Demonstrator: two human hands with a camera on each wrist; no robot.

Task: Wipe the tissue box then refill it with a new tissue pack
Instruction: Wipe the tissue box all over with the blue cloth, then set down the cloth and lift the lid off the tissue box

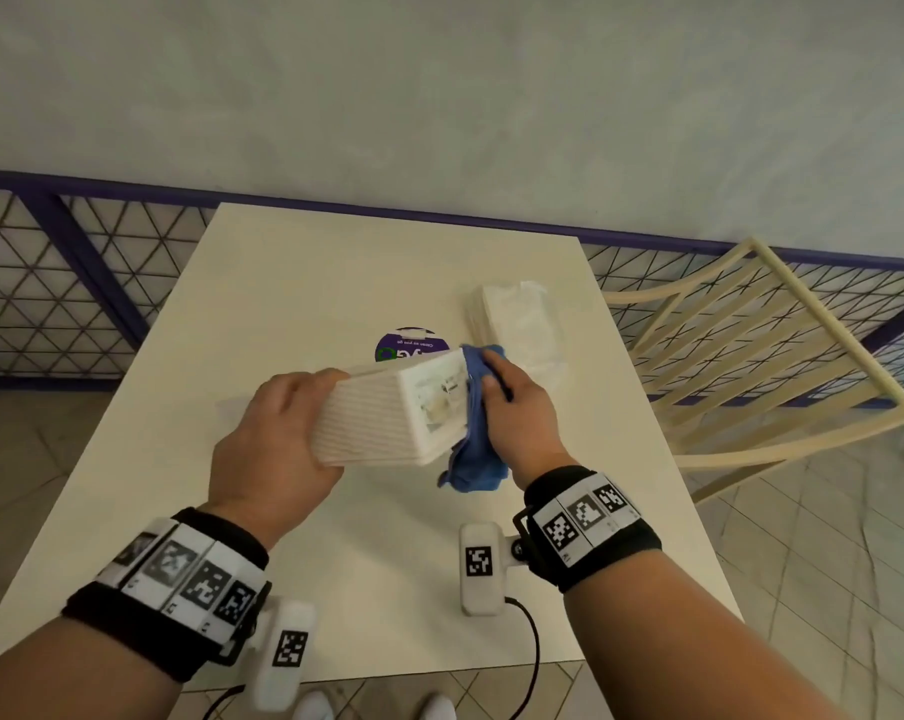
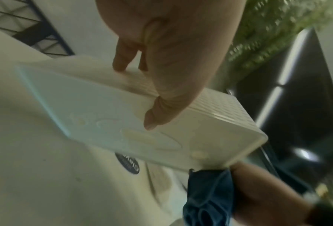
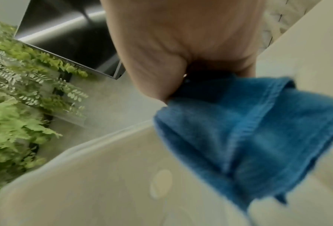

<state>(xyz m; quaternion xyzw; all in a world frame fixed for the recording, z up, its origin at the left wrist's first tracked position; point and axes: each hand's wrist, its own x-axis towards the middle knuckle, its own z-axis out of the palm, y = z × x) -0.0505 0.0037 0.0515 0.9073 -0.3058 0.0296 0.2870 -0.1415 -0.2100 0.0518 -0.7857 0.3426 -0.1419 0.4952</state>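
My left hand (image 1: 278, 439) grips a white ribbed tissue box (image 1: 382, 413) and holds it tilted above the table, its end face turned toward me. In the left wrist view the thumb lies on the smooth face of the tissue box (image 2: 107, 116) and the fingers wrap its ribbed side. My right hand (image 1: 517, 413) holds a blue cloth (image 1: 475, 459) against the box's right side. The right wrist view has the blue cloth (image 3: 258, 134) bunched under the palm. A new tissue pack (image 1: 517, 324) in clear wrap lies on the table behind my right hand.
The white table (image 1: 335, 283) bears a round purple sticker (image 1: 410, 343) behind the box. A cream slatted chair (image 1: 761, 350) stands at the right. A purple-framed mesh fence (image 1: 75, 283) runs along the far side. Green plants (image 3: 16, 107) show in the right wrist view.
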